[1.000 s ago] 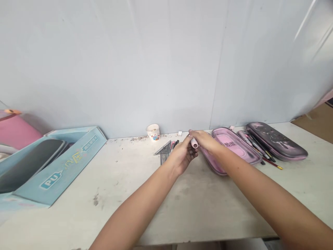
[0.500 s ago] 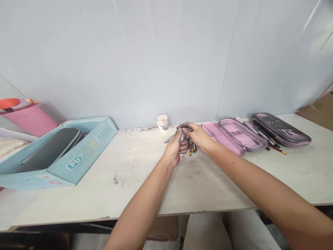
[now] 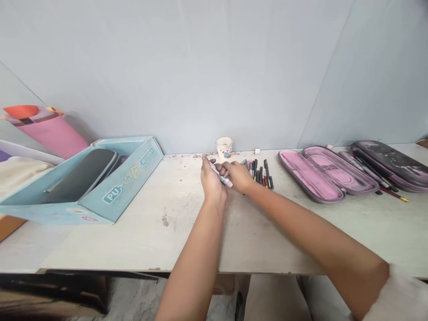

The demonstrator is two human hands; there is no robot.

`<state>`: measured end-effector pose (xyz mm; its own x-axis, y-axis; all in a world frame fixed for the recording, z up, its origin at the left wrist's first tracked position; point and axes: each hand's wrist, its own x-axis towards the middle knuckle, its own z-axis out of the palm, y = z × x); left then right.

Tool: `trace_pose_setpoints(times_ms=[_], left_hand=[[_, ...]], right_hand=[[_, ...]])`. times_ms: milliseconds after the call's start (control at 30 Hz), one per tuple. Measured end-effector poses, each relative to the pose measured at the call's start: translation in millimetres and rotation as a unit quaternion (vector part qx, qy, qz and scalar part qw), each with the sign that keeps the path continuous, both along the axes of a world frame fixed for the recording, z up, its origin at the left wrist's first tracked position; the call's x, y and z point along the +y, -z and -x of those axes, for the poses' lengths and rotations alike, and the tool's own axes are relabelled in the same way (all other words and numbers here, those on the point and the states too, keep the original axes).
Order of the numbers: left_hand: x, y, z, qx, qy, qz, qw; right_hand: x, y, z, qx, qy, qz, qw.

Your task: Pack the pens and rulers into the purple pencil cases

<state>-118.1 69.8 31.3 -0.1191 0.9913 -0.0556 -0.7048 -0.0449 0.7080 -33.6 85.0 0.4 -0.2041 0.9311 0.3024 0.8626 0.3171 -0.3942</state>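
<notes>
Over the table, in front of the paper cup (image 3: 224, 147), my left hand (image 3: 211, 180) is closed around a pale pen-like stick (image 3: 219, 175) with a pinkish end. My right hand (image 3: 236, 176) touches the left, its fingers curled in close to the stick. What those fingertips pinch, if anything, is hidden. Several dark pens and pencils (image 3: 261, 174) lie in a loose group just right of my right hand, some with red or gold parts. The hands cover part of this group.
An open pink pencil case (image 3: 323, 196) lies to the right, beside a closed black one (image 3: 391, 165) with more pens and a red brush (image 3: 394, 194). At left stands a light-blue box (image 3: 133, 178) holding a dark case (image 3: 83, 176). A pink cylinder (image 3: 55, 136) leans behind it.
The view has swung to the right. My right hand has come down from the top of the stick to its side. The stick has tilted from nearly upright to slanting, and more pens show.
</notes>
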Motion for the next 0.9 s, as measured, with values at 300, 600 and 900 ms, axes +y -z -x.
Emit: trace_pose_setpoints(times_ms=[300, 600, 900], left_hand=[[-11.9, 3.3, -12.8, 0.044, 0.038, -0.008, 0.998], [-12.4, 12.4, -16.6, 0.142, 0.092, -0.020, 0.985], [-13.2, 13.6, -18.6, 0.204, 0.111, -0.083, 0.969]], right_hand=[[-2.1, -11.4, -58.4, -0.060, -0.049, -0.015, 0.997], [-20.2, -7.4, -102.0, -0.161, 0.001, 0.161, 0.974], [-63.2, 3.6, -87.8, -0.049, 0.011, -0.078, 0.996]])
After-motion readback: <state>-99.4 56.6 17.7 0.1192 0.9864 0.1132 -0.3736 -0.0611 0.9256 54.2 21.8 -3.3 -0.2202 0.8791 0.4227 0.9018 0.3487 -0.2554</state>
